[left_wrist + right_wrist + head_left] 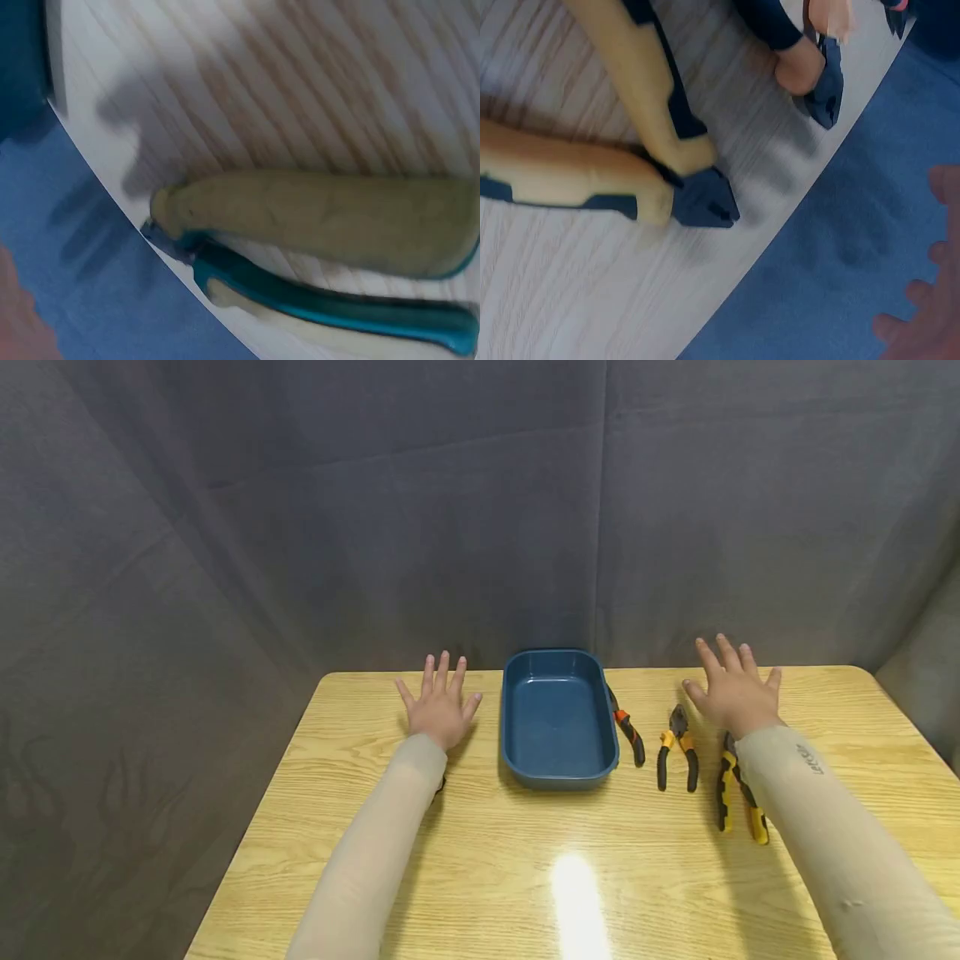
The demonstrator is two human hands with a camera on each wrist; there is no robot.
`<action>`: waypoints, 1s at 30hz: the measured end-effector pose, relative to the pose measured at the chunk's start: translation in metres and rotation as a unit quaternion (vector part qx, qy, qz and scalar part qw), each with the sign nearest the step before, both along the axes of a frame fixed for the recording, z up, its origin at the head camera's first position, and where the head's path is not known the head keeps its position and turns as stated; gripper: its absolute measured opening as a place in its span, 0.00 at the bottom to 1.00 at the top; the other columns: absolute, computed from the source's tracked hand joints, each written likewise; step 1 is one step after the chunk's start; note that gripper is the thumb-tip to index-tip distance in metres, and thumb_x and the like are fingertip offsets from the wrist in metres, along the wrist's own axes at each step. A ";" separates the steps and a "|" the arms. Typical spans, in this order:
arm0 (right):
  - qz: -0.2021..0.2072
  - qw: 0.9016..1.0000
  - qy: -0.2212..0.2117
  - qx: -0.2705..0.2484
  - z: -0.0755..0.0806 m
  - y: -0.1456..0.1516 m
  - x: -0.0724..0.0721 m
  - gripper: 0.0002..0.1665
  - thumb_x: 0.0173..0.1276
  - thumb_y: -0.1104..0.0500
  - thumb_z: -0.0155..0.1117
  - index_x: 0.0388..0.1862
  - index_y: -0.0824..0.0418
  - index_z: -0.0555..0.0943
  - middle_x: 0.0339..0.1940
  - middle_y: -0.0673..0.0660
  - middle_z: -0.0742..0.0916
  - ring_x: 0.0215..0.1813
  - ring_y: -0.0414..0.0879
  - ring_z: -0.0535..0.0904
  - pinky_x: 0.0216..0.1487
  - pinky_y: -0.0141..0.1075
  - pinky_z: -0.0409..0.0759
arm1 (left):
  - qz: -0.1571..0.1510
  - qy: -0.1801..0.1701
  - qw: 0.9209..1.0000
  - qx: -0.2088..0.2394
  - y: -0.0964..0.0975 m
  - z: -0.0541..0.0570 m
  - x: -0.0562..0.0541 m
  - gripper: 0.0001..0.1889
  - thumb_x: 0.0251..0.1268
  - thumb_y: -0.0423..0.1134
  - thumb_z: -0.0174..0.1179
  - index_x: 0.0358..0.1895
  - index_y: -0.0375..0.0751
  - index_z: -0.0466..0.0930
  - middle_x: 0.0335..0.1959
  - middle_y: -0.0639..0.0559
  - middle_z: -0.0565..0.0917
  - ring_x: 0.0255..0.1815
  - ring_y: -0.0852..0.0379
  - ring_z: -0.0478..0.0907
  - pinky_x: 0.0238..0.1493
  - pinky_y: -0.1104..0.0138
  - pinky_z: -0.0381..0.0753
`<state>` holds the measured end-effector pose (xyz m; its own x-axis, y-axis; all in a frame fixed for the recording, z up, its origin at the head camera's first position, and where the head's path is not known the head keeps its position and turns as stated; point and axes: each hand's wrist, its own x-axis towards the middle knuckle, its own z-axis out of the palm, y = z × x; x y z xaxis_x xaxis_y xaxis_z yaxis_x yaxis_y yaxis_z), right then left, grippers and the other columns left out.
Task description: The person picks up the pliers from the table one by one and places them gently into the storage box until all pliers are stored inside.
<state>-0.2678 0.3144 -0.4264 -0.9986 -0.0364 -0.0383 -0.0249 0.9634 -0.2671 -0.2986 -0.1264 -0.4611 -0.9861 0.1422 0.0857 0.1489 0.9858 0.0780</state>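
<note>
My left hand (pixel 438 714), fingers spread, is held over the table left of the blue tray (pixel 558 777) and grips nothing. Under that forearm lie pliers with tan and teal handles (pixel 322 217), mostly hidden by the sleeve in the head view. My right hand (pixel 738 697) is also spread and holds nothing, above the table's far right side. Closest to it are combination pliers (pixel 678 743) with yellow-black handles and a larger yellow-black pair of pliers (pixel 726 785), partly covered by the right sleeve. Their dark jaws show in the right wrist view.
Pliers with orange-black handles (pixel 630 739) lie against the tray's right side, their head partly hidden by its rim. The wooden table (pixel 480 877) ends at a grey curtain (pixel 450 527) behind it. Light glares off the table's front middle.
</note>
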 end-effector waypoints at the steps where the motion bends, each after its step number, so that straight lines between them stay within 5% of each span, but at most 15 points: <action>1: 0.001 1.000 0.000 -0.003 0.000 -0.001 0.001 0.51 0.78 0.29 0.37 0.85 0.53 0.35 0.83 0.67 0.39 0.80 0.74 0.33 0.65 0.78 0.25 | -0.003 -0.001 1.000 -0.002 0.001 0.000 0.001 0.38 0.79 0.65 0.38 0.84 0.59 0.39 0.85 0.52 0.38 0.84 0.49 0.27 0.70 0.30 0.21; 30: 0.027 0.998 -0.002 -0.051 -0.004 -0.035 0.006 0.46 0.82 0.38 0.43 0.84 0.63 0.44 0.81 0.75 0.46 0.78 0.77 0.40 0.69 0.76 0.44 | -0.050 0.011 0.999 -0.001 0.031 0.005 0.013 0.40 0.78 0.68 0.37 0.84 0.58 0.39 0.85 0.55 0.40 0.84 0.53 0.31 0.72 0.32 0.24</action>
<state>-0.2614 0.2790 -0.4307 -0.9950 -0.0937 -0.0356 -0.0745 0.9287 -0.3633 -0.2854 -0.0955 -0.4565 -0.9647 0.2404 0.1072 0.2486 0.9660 0.0713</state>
